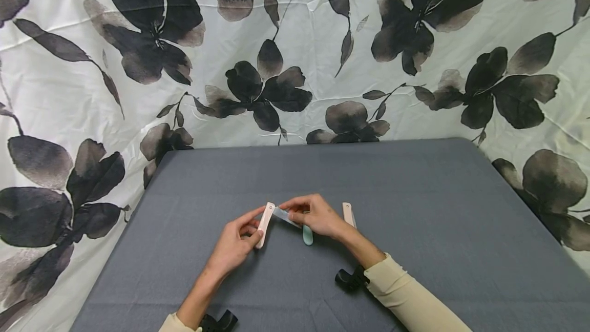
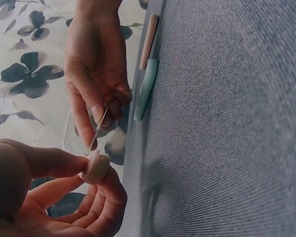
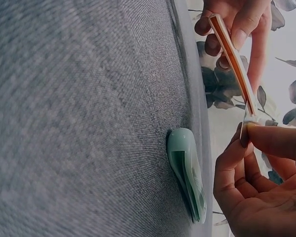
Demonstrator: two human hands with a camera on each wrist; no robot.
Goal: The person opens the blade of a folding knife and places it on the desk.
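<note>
Left hand (image 1: pixel 232 245) pinches the pink handle (image 1: pixel 265 227), right hand (image 1: pixel 321 216) pinches the blade (image 1: pixel 282 215), well short of the table's (image 1: pixel 438 193) far edge; one slip could mean a nick.

desk (image 1: pixel 415 281): topped with grey woven cloth, faint creases showing, far corners rounded. directly on cloth, near middle: one mint-green handle (image 1: pixel 308 235), rounded end toward the near edge, long slot along its side. to its right, apart and slightly farther back: one pale pink handle (image 1: pixel 347 210), pivot dot at far end.
</note>
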